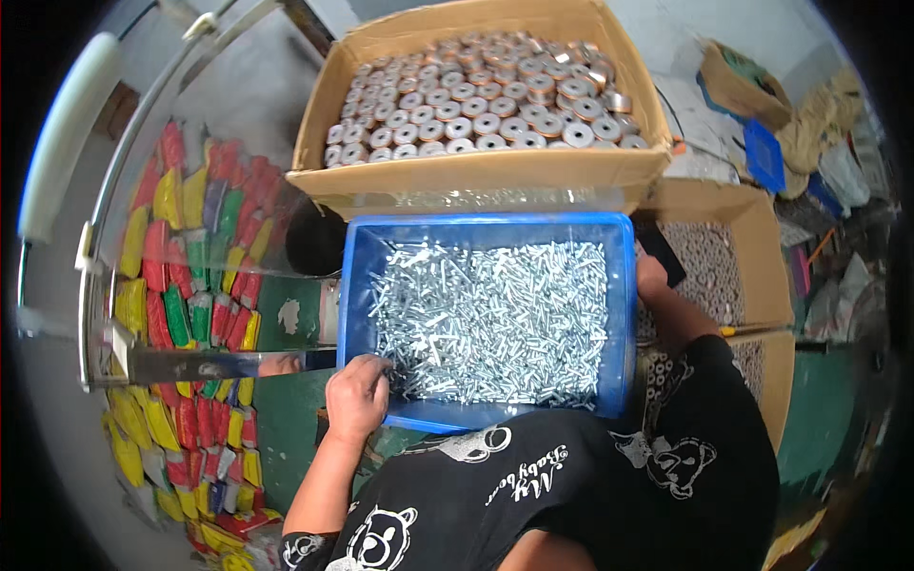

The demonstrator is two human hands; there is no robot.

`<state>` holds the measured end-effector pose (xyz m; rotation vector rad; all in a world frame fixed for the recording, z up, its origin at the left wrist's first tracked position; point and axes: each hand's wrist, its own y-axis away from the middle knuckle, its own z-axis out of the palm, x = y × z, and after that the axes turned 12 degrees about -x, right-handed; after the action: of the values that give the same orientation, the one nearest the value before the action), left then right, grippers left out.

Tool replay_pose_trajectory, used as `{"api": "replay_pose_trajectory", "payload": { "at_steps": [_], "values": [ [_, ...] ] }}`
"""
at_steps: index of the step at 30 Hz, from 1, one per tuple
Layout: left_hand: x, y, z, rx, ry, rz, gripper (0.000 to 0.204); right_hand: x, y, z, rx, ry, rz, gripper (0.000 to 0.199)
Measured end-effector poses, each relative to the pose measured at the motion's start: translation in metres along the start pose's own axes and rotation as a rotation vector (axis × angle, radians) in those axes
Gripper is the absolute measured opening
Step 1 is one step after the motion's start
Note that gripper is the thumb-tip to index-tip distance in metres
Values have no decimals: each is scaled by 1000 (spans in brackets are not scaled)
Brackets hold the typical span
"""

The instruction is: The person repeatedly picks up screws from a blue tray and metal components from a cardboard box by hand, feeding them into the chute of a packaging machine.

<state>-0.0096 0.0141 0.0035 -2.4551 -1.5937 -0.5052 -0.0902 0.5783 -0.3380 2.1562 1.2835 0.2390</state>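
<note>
A blue plastic bin (490,228) filled with small shiny metal pins (495,324) lies in front of my body. My left hand (357,395) is closed on the bin's near left corner, its fingers curled over the rim. At the far part of the right wall, my right hand (652,278) grips the bin from outside; most of its fingers are hidden. A flat black piece (662,252) shows just beside that hand. Both hands are apart from the pins.
Beyond the bin stands a large cardboard box (476,171) of ring-shaped metal parts (486,124). More open cartons (766,257) with similar parts are at the right. Red, yellow and green packets (181,314) cover the left side, behind a metal frame (90,247).
</note>
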Motion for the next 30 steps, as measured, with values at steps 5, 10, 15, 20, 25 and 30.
{"api": "replay_pose_trajectory", "payload": {
  "at_steps": [5, 10, 15, 20, 25, 30],
  "values": [
    [2, 6, -5, 11, 20, -15, 16, -10, -3, 4, 36, 68, 10, 23],
    [3, 1, -7, 2, 30, 17, 14, -12, -9, -3, -44, 114, 0, 21],
    [0, 1, -9, -22, 17, 8, 14, -19, -13, -19, -146, 177, -28, 21],
    [-1, -1, -8, 0, 39, 42, 14, -20, 60, -84, -363, 92, -149, 22],
    [-10, 11, -5, 20, 59, 81, 12, -16, 248, -240, -528, -1105, -511, 31],
    [-22, 18, 2, 41, 73, 86, 5, -260, 345, -329, -81, -518, -955, 29]
  ]
}}
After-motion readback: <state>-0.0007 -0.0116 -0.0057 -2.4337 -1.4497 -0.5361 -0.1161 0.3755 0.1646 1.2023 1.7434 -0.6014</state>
